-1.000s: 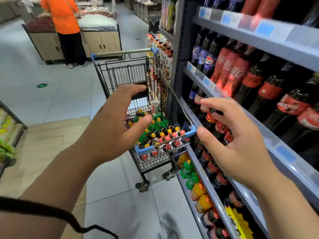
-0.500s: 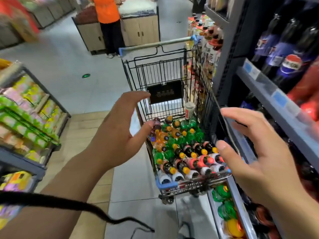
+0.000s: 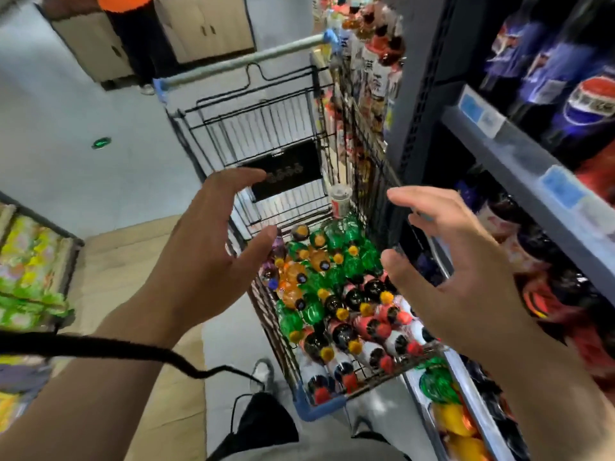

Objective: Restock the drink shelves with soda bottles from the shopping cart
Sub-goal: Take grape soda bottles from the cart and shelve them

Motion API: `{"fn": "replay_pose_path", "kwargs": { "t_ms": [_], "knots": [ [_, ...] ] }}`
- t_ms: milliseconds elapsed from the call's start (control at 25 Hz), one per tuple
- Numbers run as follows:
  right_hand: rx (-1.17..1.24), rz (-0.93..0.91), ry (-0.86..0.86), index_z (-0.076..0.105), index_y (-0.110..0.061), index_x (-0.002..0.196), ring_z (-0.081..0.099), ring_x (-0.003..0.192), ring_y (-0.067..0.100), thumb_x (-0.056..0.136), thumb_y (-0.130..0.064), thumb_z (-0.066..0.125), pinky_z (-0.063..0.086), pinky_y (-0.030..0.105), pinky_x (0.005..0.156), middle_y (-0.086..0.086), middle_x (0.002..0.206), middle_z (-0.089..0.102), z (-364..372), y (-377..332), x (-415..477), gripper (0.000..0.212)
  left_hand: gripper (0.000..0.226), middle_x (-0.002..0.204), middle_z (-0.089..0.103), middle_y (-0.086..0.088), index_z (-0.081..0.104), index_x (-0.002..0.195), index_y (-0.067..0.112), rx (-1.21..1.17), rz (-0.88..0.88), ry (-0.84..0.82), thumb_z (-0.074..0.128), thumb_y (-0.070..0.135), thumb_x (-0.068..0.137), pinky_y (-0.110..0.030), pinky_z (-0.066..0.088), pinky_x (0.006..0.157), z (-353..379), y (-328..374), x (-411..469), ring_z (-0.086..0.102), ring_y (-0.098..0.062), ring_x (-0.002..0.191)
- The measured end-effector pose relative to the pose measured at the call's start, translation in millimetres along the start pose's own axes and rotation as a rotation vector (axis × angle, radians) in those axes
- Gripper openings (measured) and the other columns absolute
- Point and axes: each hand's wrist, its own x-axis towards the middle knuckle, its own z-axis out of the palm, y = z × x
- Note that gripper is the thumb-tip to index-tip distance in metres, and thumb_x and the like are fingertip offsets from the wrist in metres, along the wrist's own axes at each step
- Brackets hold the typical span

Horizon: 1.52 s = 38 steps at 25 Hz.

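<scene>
A black wire shopping cart stands in the aisle beside the drink shelves. Its basket is packed with several soda bottles: green, orange, dark and pink ones with yellow, red and dark caps. My left hand hovers above the cart's left rim, fingers spread and empty. Over the cart's right side hangs my right hand, also spread and holding nothing. Both hands are above the bottles, not touching them. The shelves on the right hold blue-labelled and red-labelled cola bottles, blurred.
A white cup sits at the cart's far end. A snack display stands at the left. A person in an orange top stands by wooden cabinets behind the cart. Low shelf bottles lie below right.
I have come closer to the cart and now look down into it. Both hands have moved forward over the bottles, still empty and spread.
</scene>
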Motion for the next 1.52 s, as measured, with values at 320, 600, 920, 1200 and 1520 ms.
{"fn": "replay_pose_path", "kwargs": {
  "t_ms": [320, 600, 920, 1200, 1520],
  "knots": [
    [-0.261, 0.251, 0.276, 0.051, -0.028, 0.138, 0.047, 0.134, 0.001, 0.091, -0.041, 0.064, 0.035, 0.013, 0.108, -0.013, 0.139, 0.052, 63.5, -21.1, 17.4, 0.050, 0.054, 0.136, 0.044, 0.015, 0.041, 0.142, 0.024, -0.235, 0.339, -0.266, 0.054, 0.044, 0.094, 0.000, 0.024, 0.102, 40.4, -90.8, 91.8, 0.035, 0.016, 0.126],
    [-0.354, 0.412, 0.493, 0.050, -0.031, 0.139, 0.048, 0.136, 0.011, 0.090, -0.033, 0.070, 0.043, 0.029, 0.109, -0.012, 0.141, 0.049, 109.8, -68.9, 5.1, 0.054, 0.059, 0.139, 0.041, 0.017, 0.040, 0.144, 0.026, -0.357, 0.548, -0.432, 0.053, 0.050, 0.092, -0.003, 0.021, 0.106, 48.8, -108.1, 136.5, 0.037, 0.007, 0.131],
    [-0.426, 0.492, 0.540, 0.047, -0.042, 0.140, 0.047, 0.136, 0.004, 0.087, -0.041, 0.071, 0.038, 0.018, 0.106, -0.024, 0.142, 0.047, 133.4, -108.6, -20.5, 0.058, 0.056, 0.139, 0.043, 0.016, 0.043, 0.143, 0.025, -0.435, 0.662, -0.454, 0.053, 0.050, 0.093, -0.003, 0.021, 0.106, 35.4, -101.8, 125.4, 0.035, 0.012, 0.131],
    [-0.366, 0.567, 0.527, 0.044, -0.045, 0.141, 0.044, 0.139, 0.007, 0.089, -0.046, 0.068, 0.038, 0.025, 0.106, -0.025, 0.145, 0.045, 185.9, -107.3, -7.7, 0.057, 0.057, 0.139, 0.047, 0.017, 0.042, 0.142, 0.029, -0.460, 0.583, -0.445, 0.055, 0.053, 0.092, -0.007, 0.030, 0.103, 37.6, -157.9, 135.8, 0.042, 0.009, 0.128],
    [-0.307, 0.627, 0.657, 0.047, -0.037, 0.142, 0.047, 0.139, 0.010, 0.087, -0.052, 0.065, 0.043, 0.034, 0.106, -0.022, 0.147, 0.046, 271.8, -61.8, 79.9, 0.060, 0.047, 0.126, 0.051, 0.017, 0.048, 0.135, 0.024, -0.447, 0.514, -0.525, 0.062, 0.042, 0.093, 0.002, 0.027, 0.097, 72.0, -273.8, 212.1, 0.045, 0.014, 0.115]
  ]
}}
